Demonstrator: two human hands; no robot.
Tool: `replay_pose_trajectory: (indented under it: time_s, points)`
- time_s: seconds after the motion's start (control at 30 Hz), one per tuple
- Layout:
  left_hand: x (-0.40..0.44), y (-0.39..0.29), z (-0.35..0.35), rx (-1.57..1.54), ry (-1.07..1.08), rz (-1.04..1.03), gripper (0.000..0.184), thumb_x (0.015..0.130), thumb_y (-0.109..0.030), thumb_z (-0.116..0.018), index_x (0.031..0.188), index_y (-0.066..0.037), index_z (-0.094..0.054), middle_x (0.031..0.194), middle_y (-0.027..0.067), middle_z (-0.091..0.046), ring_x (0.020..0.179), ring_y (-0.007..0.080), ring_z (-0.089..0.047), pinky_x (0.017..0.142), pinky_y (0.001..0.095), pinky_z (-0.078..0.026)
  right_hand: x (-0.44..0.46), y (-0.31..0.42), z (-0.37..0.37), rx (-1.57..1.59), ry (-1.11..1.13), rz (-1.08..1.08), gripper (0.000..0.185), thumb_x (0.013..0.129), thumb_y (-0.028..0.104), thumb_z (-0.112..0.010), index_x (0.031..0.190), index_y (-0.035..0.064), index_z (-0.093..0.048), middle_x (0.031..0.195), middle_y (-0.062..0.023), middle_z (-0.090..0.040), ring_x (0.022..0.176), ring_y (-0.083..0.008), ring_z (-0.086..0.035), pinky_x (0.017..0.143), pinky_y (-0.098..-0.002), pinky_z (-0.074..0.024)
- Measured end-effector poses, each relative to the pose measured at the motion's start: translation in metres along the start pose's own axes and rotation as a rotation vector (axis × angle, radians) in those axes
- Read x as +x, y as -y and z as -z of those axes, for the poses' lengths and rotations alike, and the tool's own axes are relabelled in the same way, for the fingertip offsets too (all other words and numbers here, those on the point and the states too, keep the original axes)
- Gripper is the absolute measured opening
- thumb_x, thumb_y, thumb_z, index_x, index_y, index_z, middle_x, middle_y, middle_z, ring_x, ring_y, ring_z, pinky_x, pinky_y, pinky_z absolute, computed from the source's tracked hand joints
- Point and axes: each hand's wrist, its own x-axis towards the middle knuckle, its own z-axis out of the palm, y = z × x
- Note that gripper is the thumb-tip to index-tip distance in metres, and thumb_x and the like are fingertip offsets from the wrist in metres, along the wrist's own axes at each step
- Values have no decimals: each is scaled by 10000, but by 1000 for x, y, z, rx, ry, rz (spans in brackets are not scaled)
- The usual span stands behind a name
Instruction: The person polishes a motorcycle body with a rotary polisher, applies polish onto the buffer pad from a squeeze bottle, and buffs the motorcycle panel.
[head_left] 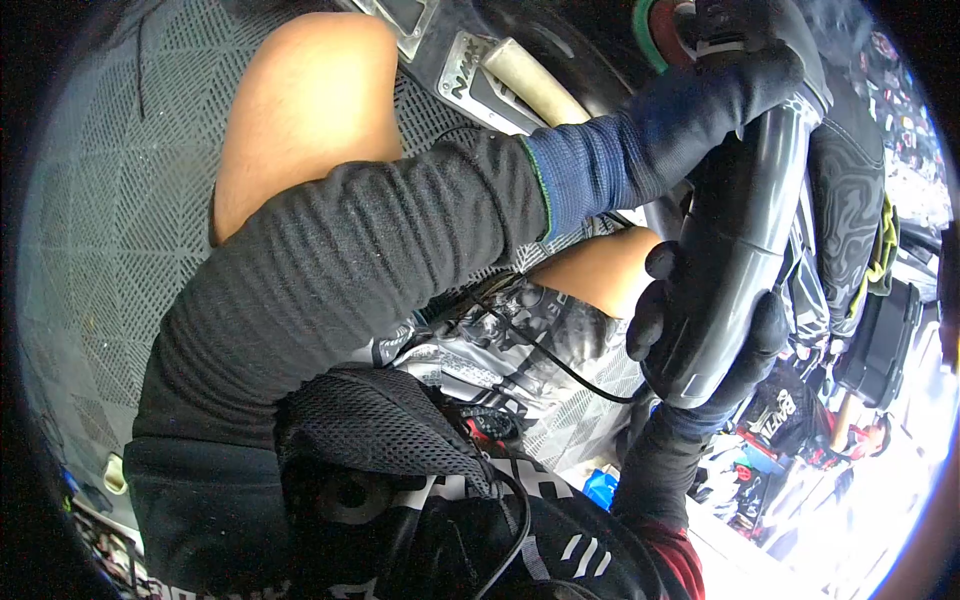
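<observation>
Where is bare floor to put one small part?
The grey floor tiles, bordered by the left knee and left sleeve, look bare. It is crowded right of the curved black part, around the black case.

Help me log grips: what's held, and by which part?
The glossy black curved part: the right hand grips its lower end; the left hand covers its upper end.

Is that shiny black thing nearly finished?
The curved black piece already looks smooth and shiny. The right hand is holding it, with the left hand at its far end. It isn't put down yet; I can't tell what else is left.
</observation>
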Motion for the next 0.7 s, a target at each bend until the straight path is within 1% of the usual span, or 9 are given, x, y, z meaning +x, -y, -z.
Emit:
replay_pose_trajectory:
  time_s: [0.03, 0.07, 0.1, 0.13, 0.23, 0.33, 0.43, 0.67, 0.7]
  points:
    - [4, -1, 4, 55, 17, -67, 623, 935, -498, -686, 1302, -4, -592, 1187, 80, -656, 1050, 139, -594, 956, 307, -472, 0, 0, 6, -22, 24, -13, 981, 814, 648, -619, 1372, -128, -396, 1133, -296, -640, 691, -319, -705, 564, -383, -603]
    - [7, -2, 9, 109, 33, -134, 585, 962, -475, -665, 1282, 10, -599, 1176, 70, -653, 1031, 133, -597, 939, 294, -477, 0, 0, 12, 31, 93, -18, 930, 853, 593, -631, 1446, -61, -339, 1206, -313, -587, 794, -369, -698, 645, -442, -619]
    - [5, -5, 11, 312, 178, -277, 513, 996, -433, -630, 1277, -4, -604, 1161, 48, -644, 1044, 116, -575, 948, 271, -464, 0, 0, 14, 84, 163, -23, 899, 891, 538, -644, 1520, 7, -282, 1279, -331, -534, 898, -418, -690, 727, -501, -636]
    - [4, -4, 9, 313, 178, -276, 513, 996, -433, -630, 1277, -4, -604, 1161, 48, -644, 1044, 116, -575, 948, 271, -464, -3, -2, 14, 85, 163, -21, 899, 891, 538, -644, 1520, 7, -282, 1279, -331, -534, 898, -418, -690, 727, -501, -636]
    - [-1, -3, 7, 351, 163, -286, 563, 974, -478, -625, 1276, -3, -601, 1143, 63, -650, 1015, 131, -593, 921, 283, -483, -10, -17, 5, 25, -34, 108, 886, 908, 590, -573, 1487, -28, -314, 1196, -327, -585, 722, -370, -699, 576, -412, -627]
    - [-2, 1, 5, 368, 140, -281, 614, 952, -524, -621, 1275, -2, -597, 1125, 78, -657, 987, 147, -611, 893, 295, -502, -14, -25, 8, -88, -50, 172, 892, 906, 627, -534, 1453, -53, -349, 1168, -312, -606, 641, -322, -675, 481, -358, -567]
    - [-4, 4, 5, 390, 120, -273, 664, 930, -569, -617, 1274, -1, -594, 1108, 93, -663, 959, 162, -628, 866, 307, -521, -19, -33, 6, -128, -121, 189, 916, 896, 665, -505, 1417, -78, -374, 1144, -297, -622, 607, -289, -651, 446, -341, -516]
    - [-4, 5, 6, 530, 63, -291, 782, 879, -675, -606, 1271, 2, -586, 1066, 127, -679, 893, 197, -669, 802, 335, -565, -15, -41, 1, -106, -140, 212, 983, 849, 700, -542, 1387, -108, -390, 1131, -297, -626, 617, -301, -648, 471, -348, -519]
    - [-5, 4, 6, 575, 51, -300, 799, 872, -690, -605, 1271, 2, -585, 1061, 132, -681, 884, 202, -675, 792, 339, -571, -13, -38, -2, -140, -137, 143, 997, 832, 710, -553, 1375, -114, -406, 1130, -297, -627, 620, -308, -648, 489, -348, -519]
